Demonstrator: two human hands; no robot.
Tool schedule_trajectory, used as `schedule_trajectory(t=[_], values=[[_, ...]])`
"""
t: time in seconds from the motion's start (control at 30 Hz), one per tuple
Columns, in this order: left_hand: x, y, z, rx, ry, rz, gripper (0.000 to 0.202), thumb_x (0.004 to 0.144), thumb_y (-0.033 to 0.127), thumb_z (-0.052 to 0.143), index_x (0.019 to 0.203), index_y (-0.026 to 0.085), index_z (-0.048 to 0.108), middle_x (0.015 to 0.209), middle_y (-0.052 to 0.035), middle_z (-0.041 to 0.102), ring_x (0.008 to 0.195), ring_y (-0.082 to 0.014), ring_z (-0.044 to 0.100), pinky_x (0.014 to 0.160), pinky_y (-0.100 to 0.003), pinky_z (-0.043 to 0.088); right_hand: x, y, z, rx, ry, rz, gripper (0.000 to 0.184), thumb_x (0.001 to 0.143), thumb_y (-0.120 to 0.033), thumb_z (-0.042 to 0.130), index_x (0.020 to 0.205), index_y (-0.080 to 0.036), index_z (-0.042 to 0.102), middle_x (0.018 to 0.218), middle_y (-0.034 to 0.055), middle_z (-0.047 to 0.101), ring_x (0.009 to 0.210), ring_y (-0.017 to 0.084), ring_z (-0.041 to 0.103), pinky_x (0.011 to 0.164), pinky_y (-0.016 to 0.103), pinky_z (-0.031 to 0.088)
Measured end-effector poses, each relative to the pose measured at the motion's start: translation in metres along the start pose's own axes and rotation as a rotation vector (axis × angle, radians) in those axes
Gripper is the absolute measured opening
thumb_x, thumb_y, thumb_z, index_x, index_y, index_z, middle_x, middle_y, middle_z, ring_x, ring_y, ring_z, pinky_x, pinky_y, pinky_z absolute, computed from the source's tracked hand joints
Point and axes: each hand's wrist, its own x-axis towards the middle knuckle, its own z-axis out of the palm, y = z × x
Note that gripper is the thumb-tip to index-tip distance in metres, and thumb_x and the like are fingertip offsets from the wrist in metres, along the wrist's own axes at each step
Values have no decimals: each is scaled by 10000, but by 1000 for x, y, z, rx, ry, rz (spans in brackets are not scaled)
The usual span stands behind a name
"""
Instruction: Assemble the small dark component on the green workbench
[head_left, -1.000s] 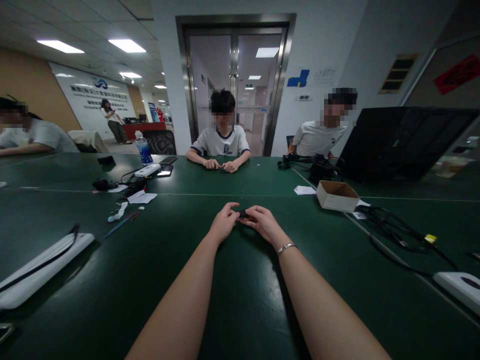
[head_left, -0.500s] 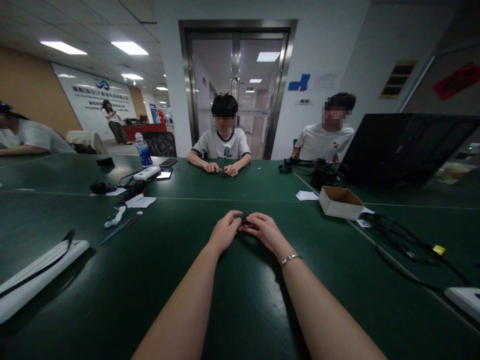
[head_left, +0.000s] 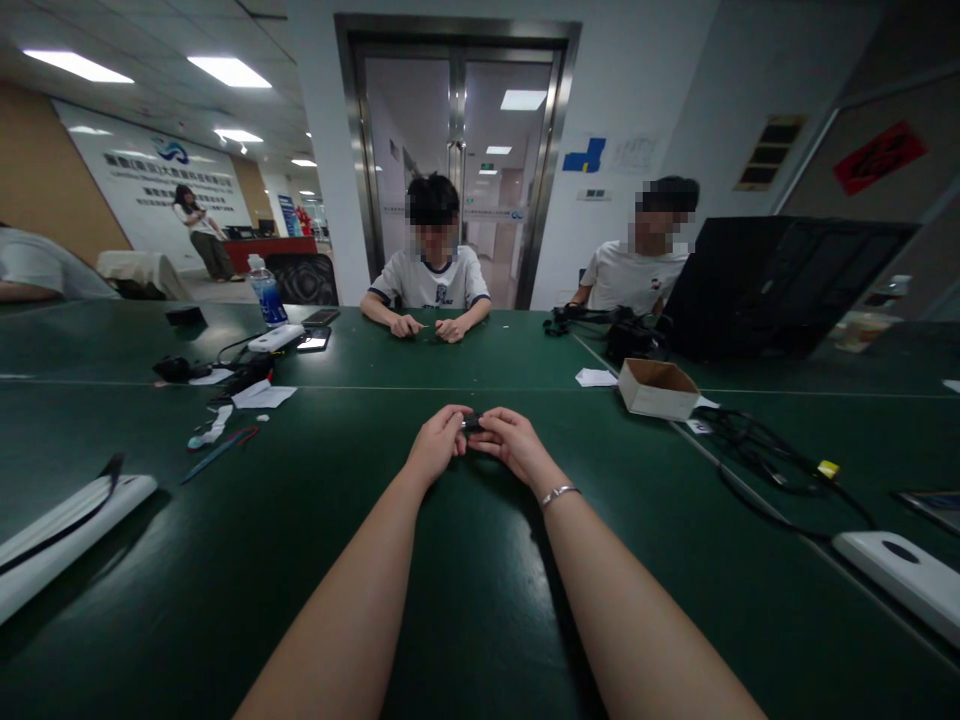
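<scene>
Both forearms stretch across the green table as the left hand and right hand meet, fingers of each clamped on a small dark object between them. It is mid-manipulation, and a piece this small likely demands fine, steady fingertip control.

Small black object, dark, compact and mostly covered by fingertips, with only a short strip of its top visible. Pinched from both ends between the left grip and the right grip, lying roughly level across the gap between them. Held low at the middle of the dark green surface, resting on it or just above; finer shape and make too small to tell.
</scene>
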Motion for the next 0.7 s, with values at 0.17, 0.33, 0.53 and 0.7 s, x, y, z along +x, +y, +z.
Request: schedule_trajectory(t=[0.17, 0.33, 0.53, 0.7], values=[[-1, 3, -1, 30, 19, -5, 362, 905, 377, 408, 1154, 172, 571, 583, 27, 530, 497, -108, 484, 499, -207, 353, -1, -2, 2, 7, 11, 13, 131, 749, -110, 716, 729, -162, 597, 679, 26, 681, 615, 167, 699, 639, 278, 609], [1, -1, -2, 138, 105, 36, 357, 827, 245, 507, 1180, 216, 553, 789, 18, 572, 567, -87, 512, 567, -209, 399, 0, -2, 2, 23, 6, -1, 172, 743, -120, 760, 730, -158, 593, 704, 31, 681, 615, 178, 704, 655, 304, 621], [0, 1, -1, 129, 96, 30, 292, 875, 313, 472, 1127, 204, 573, 672, 30, 544, 552, -103, 504, 560, -220, 398, 1, -2, 2, 19, 14, 13, 142, 768, -103, 726, 735, -157, 599, 698, 35, 681, 620, 177, 702, 651, 305, 623], [0, 3, -1, 141, 82, 32, 286, 868, 271, 476, 1127, 203, 576, 695, 25, 563, 546, -95, 503, 545, -213, 393, 1, -2, 4, 23, 25, 10, 154, 780, -95, 726, 738, -155, 591, 689, 39, 679, 618, 178, 702, 644, 303, 622]])
